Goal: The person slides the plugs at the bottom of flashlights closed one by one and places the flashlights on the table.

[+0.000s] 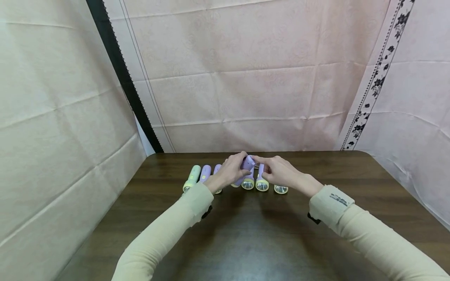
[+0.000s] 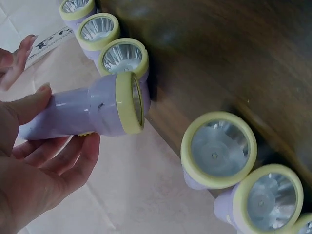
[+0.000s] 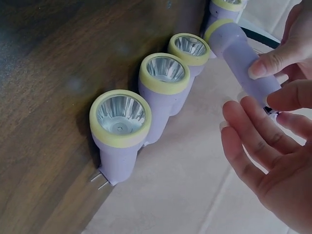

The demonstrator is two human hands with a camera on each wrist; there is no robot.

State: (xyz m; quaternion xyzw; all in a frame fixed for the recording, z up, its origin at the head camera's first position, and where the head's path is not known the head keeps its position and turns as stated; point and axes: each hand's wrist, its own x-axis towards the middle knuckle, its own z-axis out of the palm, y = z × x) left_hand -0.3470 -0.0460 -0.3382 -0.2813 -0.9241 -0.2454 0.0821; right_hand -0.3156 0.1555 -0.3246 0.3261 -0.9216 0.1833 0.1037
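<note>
My left hand (image 1: 229, 168) grips a lavender flashlight (image 2: 70, 113) with a yellow rim, raised above a row of similar ones. Its thumb lies along one side of the barrel and its fingers curl beneath. At the tail end my right hand (image 1: 281, 172) pinches with thumb and forefinger, its other fingers loosely spread. A small dark part (image 3: 269, 110) shows between those fingertips; its details are hidden. Below, lavender flashlights (image 3: 163, 90) lie on the table, lenses toward me. Two metal prongs (image 3: 99, 180) stick out from the tail of the nearest flashlight (image 3: 119, 163) in the right wrist view.
A mint-green flashlight (image 1: 192, 176) lies at the row's left end; another yellow-rimmed one (image 1: 281, 189) is at the right, partly under my right hand. The brown wooden table (image 1: 232, 242) meets a pale cloth backdrop (image 1: 260, 97) behind, with cloth at both sides.
</note>
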